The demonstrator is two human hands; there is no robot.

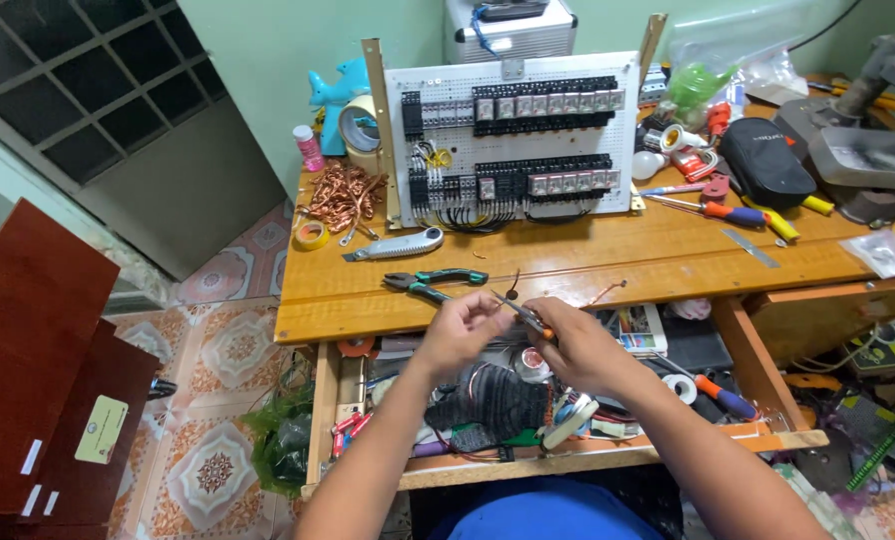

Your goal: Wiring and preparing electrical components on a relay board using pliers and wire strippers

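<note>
Over the worktop's point(568, 270) front edge, both hands work a thin wire point(511, 290).
Left hand point(460, 328) pinches the wire; right hand point(578, 345) grips a small orange-handled tool point(530, 320) against it. Wire looks light, springy, easily kinked: best held close to the working point. Pliers point(434, 282) lie just beyond.

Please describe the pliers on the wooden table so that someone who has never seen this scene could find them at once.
Start at the white perforated panel full of black electrical parts, standing upright on the wooden table. Below it, near the table's front edge and just beyond the left hand, lie the pliers. Their green and black handles set them apart from the silver utility knife lying behind them.
</note>
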